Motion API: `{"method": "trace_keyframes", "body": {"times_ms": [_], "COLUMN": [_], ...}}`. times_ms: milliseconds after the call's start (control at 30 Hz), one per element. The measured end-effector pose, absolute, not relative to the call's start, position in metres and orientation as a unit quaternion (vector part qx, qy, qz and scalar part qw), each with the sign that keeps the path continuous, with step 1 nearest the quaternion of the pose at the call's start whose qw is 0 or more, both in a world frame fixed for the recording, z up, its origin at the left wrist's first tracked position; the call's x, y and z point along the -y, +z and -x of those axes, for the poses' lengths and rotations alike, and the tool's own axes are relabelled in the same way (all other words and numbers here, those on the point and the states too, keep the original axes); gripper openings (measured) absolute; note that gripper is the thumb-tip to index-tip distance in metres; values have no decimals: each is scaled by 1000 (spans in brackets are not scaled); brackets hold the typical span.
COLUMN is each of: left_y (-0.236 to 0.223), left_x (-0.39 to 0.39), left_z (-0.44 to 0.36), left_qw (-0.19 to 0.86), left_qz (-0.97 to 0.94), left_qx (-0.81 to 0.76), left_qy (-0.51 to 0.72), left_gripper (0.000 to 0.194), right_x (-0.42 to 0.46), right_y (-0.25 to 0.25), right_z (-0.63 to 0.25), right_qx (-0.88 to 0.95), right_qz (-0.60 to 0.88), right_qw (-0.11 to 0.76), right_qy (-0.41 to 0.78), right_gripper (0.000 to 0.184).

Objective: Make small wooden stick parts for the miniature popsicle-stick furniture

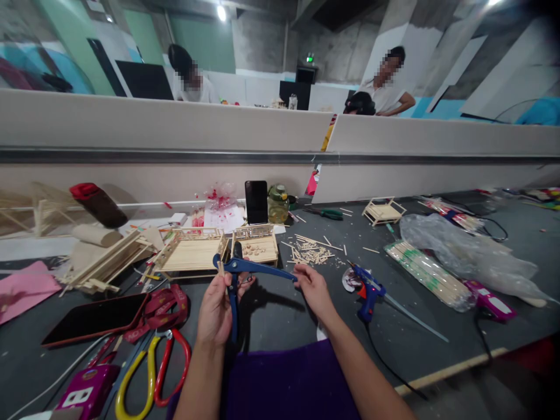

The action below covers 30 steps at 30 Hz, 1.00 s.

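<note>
My left hand (215, 309) is closed, pinching a few thin wooden sticks (221, 269) upright at the jaw of blue hand shears (249, 266). One handle of the shears hangs down by that hand's fingers; how firmly they hold it is unclear. The other handle stretches right, where my right hand (312, 289) grips its end. The handles are spread wide. Just behind the shears stand two small stick-built models, a wider one (192, 254) and a narrower one (256, 248) with small bits on it. Cut stick pieces (308, 252) lie scattered to their right.
A blue glue gun (370, 291), bagged sticks (429, 274) and a small stick frame (384, 211) are on the right. Left lie a phone (96, 319), red-and-yellow-handled scissors (151, 373) and a purple power socket (90, 391). Two people are beyond the partition (175, 125).
</note>
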<state>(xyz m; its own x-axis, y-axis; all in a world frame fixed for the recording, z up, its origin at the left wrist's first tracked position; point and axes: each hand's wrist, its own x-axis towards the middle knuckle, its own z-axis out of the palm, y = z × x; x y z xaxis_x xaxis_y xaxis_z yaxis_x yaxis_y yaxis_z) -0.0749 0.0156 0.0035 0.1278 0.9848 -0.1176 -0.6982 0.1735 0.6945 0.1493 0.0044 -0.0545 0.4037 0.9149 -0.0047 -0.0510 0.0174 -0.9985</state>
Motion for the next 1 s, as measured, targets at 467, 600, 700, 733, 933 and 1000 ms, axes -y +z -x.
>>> {"method": "trace_keyframes", "body": {"times_ms": [467, 600, 700, 733, 933, 1000], "left_y": [-12, -21, -23, -23, -16, -15], "left_x": [-3, -1, -1, 0, 9, 11], "left_z": [38, 34, 33, 32, 29, 30], "left_qw": [695, 706, 729, 734, 757, 756], "left_qz": [-346, -342, -340, -341, -369, -391], "left_qx": [-332, -331, -306, -296, -272, -280], "left_qy": [536, 524, 510, 507, 466, 445], "left_gripper": [24, 26, 24, 24, 23, 24], "right_x": [49, 57, 53, 52, 56, 56], "right_y": [0, -10, -18, -19, -25, -28], "right_z": [-131, -97, -87, -85, -75, -73], "right_qx": [607, 708, 690, 681, 620, 608], "right_qz": [640, 636, 667, 672, 699, 706], "right_qw": [453, 293, 264, 275, 349, 357], "right_qy": [128, 96, 98, 98, 70, 67], "right_gripper": [39, 103, 112, 110, 97, 96]}}
